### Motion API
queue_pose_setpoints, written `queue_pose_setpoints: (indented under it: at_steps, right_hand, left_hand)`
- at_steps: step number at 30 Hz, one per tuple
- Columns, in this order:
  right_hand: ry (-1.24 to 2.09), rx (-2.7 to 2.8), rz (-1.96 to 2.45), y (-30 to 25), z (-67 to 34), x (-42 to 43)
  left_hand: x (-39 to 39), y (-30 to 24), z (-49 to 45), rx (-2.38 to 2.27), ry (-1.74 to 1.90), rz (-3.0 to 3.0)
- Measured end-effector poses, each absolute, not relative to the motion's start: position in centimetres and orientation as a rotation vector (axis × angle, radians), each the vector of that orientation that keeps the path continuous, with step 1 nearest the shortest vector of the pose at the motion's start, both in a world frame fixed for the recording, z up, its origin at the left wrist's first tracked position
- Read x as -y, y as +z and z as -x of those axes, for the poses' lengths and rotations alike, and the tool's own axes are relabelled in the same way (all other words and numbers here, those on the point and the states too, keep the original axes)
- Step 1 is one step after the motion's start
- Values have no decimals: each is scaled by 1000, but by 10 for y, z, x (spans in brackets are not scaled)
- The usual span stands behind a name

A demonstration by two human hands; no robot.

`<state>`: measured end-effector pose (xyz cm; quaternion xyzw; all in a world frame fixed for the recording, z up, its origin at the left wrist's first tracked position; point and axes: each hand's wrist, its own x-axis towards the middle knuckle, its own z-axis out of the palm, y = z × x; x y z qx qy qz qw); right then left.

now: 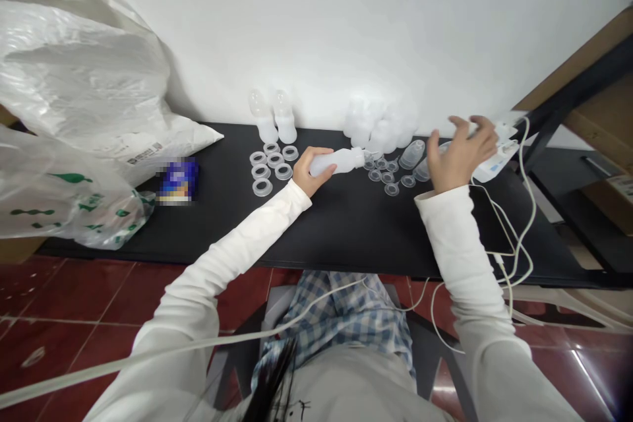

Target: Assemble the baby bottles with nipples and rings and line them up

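Note:
My left hand (314, 173) is wrapped round a frosted white baby bottle (337, 161), tilted sideways with its neck toward the right. Over the right part of the table, my right hand (459, 155) hovers with its fingers apart and nothing visible in them. Clear dome-shaped caps (412, 154) lie just left of it, one partly hidden behind the hand. Small clear silicone discs (391, 189) are spread beyond the bottle's neck. Left of my left hand are several translucent rings (262, 186). Two bottles with clear domed caps (284, 120) stand upright behind these rings.
A pile of white bottles (376, 124) stands against the wall. Large plastic bags (79, 72) and a blurred blue packet (179, 180) are at the left. At the right, white cables (529, 204) run from a white device (497, 161) over the black table (316, 237).

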<state>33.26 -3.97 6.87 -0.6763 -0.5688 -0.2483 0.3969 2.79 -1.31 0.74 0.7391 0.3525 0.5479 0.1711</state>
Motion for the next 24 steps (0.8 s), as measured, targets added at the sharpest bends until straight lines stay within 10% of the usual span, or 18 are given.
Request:
queue_pose_setpoints:
  at_steps: [8, 24]
  right_hand:
    - [-346, 1339, 2081, 61, -358, 33]
    - [-152, 1429, 1182, 34, -280, 36]
  left_hand:
    - [1, 0, -33, -1128, 1594, -1686]
    - [3, 4, -28, -957, 1587, -1684]
